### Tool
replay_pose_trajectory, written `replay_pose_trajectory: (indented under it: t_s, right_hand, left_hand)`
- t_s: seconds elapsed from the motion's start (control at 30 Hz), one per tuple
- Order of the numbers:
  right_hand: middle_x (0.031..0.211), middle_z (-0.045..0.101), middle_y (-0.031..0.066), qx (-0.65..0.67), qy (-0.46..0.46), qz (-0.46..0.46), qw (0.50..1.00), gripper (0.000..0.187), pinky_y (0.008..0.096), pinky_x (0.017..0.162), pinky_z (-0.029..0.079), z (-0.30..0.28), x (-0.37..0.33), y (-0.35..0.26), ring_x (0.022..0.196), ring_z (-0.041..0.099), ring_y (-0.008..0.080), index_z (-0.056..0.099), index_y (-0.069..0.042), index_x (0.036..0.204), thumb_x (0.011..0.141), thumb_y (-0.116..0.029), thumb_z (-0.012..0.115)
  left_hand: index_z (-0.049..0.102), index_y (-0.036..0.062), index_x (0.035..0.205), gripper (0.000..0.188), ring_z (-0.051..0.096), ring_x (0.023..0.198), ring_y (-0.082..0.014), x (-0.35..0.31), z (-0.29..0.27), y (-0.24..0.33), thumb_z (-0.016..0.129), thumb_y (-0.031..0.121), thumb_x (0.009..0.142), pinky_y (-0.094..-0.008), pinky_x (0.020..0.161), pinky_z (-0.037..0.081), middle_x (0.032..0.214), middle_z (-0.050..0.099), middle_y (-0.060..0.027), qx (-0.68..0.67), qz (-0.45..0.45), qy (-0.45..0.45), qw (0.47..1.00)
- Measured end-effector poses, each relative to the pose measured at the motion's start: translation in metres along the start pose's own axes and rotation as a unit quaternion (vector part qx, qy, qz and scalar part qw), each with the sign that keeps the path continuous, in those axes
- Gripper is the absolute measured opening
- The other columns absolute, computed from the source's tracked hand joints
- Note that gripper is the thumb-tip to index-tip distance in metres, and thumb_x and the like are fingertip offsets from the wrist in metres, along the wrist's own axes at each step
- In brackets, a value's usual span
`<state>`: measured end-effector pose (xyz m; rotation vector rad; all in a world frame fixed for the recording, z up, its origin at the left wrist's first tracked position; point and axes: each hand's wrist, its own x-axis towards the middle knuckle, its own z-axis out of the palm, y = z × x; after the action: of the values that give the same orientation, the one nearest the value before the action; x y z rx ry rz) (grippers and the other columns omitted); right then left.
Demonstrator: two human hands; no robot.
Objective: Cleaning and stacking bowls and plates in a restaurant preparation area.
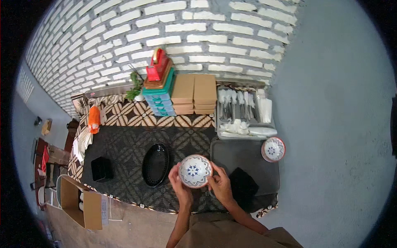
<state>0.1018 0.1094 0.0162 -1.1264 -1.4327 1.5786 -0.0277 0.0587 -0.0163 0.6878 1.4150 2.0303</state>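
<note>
A white bowl (pixel 195 170) with a blue floral centre and a reddish rim is held over the dark table mat. My left hand (pixel 180 188) grips its left side, and my right hand (pixel 220 185) has its fingers on the right side of the rim. Just left of the bowl lies a black oval dish (pixel 156 165). A similar patterned bowl (pixel 273 149), perhaps a stack, sits at the right edge of a dark grey tray (pixel 231 155). Close to my right forearm is a black cloth-like bundle (pixel 243 184).
A grey cutlery tray (pixel 245 117) with wrapped utensils stands at the back right. Brown cardboard boxes (pixel 194 90), a teal drawer unit (pixel 160 96) and a red tape dispenser (pixel 156 68) line the wall. A black square container (pixel 101 169) is left; an open carton (pixel 82 202) stands beyond the table.
</note>
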Motion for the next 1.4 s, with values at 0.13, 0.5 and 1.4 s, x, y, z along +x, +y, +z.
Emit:
replay_pose_trajectory:
  t_s: [0.13,0.5,1.4]
  right_hand:
    - [0.127,0.047,0.0137,-0.121,0.054,-0.076,0.988,0.044,0.0374,0.086,0.046,-0.028,-0.023,0.017,0.102,0.056,0.0234,0.046,-0.005,0.136,0.093,-0.012,0.056]
    - [0.142,0.03,0.0225,-0.319,0.239,0.043,0.916,0.09,0.0442,0.107,0.028,-0.123,-0.066,0.076,0.132,0.03,0.0425,0.021,-0.005,0.146,0.077,-0.024,0.076]
    - [0.107,0.056,0.0202,-0.324,0.018,-0.153,0.933,0.043,0.0425,0.085,0.046,-0.034,-0.04,0.008,0.098,0.056,0.0389,0.056,-0.001,0.108,0.068,-0.007,0.069]
  left_hand:
    - [0.041,0.0079,0.137,0.052,0.048,0.123,-0.0238,-0.011,0.027,-0.011,0.031,0.042,0.099,-0.0432,0.103,0.041,0.136,0.049,-0.0092,-0.376,-0.257,-0.027,0.89]
    - [0.044,0.0099,0.136,0.052,0.048,0.124,-0.0313,-0.05,0.049,-0.044,0.031,0.04,0.095,-0.0501,0.101,0.042,0.136,0.049,-0.0122,-0.358,-0.461,-0.105,0.805]
    - [0.049,0.003,0.131,0.063,0.051,0.118,-0.028,-0.042,0.057,0.022,0.051,0.05,0.089,-0.0406,0.101,0.039,0.128,0.054,-0.0136,-0.031,-0.012,-0.222,0.975]
